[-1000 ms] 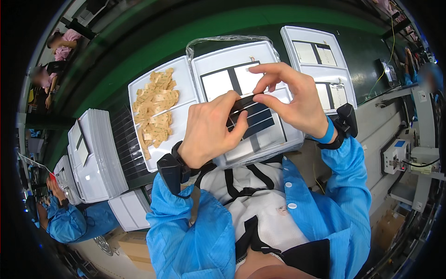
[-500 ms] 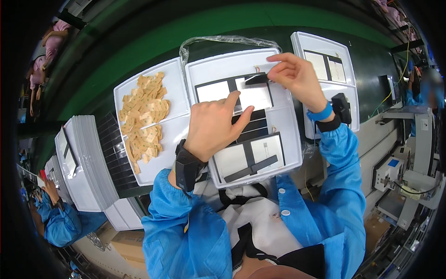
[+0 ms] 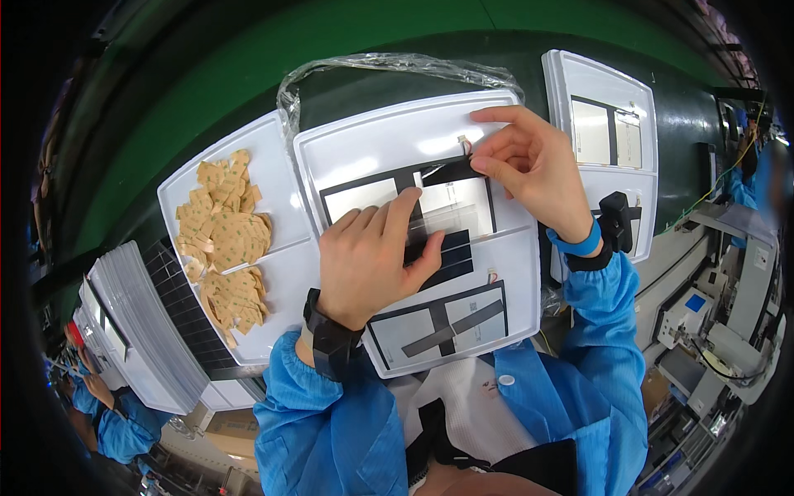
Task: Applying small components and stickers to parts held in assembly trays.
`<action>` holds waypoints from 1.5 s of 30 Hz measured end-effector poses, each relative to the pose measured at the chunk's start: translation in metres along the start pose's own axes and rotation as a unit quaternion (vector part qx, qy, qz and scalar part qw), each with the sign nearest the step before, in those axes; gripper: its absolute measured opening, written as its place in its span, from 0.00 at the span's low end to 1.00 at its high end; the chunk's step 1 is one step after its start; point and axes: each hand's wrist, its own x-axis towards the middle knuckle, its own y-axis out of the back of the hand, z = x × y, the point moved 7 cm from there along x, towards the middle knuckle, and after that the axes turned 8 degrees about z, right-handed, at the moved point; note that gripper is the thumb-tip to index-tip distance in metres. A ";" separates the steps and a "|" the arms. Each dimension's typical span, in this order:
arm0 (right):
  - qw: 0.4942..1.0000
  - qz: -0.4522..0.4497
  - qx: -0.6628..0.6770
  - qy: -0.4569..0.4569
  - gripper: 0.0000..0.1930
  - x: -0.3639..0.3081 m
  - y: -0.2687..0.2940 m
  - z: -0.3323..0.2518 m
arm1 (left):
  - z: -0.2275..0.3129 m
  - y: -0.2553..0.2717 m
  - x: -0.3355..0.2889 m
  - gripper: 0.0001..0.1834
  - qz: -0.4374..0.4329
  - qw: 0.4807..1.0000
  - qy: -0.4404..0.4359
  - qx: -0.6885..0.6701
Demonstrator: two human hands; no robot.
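Note:
In a white tray (image 3: 397, 124) before me lies a flat, silvery battery pack (image 3: 455, 195) with black borders and a small wire lead at its far edge. A black adhesive strip (image 3: 451, 172) lies along the far edge of its right half. My right hand (image 3: 533, 169) pinches the strip's right end. My left hand (image 3: 368, 260) rests over the pack, fingers apart, its index fingertip near the strip's left end. Under and beside its thumb are black strips (image 3: 451, 258) on a sheet. Nearer me, a second battery pack (image 3: 405, 335) carries a slanted black strip.
To the left, a white tray (image 3: 277, 157) holds a heap of tan backing papers (image 3: 236, 223). Beyond it stand stacked white trays (image 3: 153, 347). Another tray (image 3: 608, 74) with battery packs is at the right. Crumpled clear plastic (image 3: 397, 62) lies behind the middle tray.
The black strip, tilted up off the pack before, now lies flatter along its far edge. My right hand still pinches its right end. The whole view has shifted.

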 end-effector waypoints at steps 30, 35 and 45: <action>0.972 0.099 -0.175 0.121 0.31 -0.015 -0.003 -0.017 | 0.007 -0.003 0.003 0.32 -0.013 0.999 -0.014 0.035; 0.943 0.105 -0.250 0.191 0.29 -0.020 0.002 -0.023 | 0.003 -0.003 -0.002 0.29 0.015 1.000 -0.001 0.019; 0.874 0.068 -0.313 0.365 0.15 -0.065 0.009 -0.039 | 0.003 0.004 -0.006 0.35 -0.008 1.000 0.015 -0.017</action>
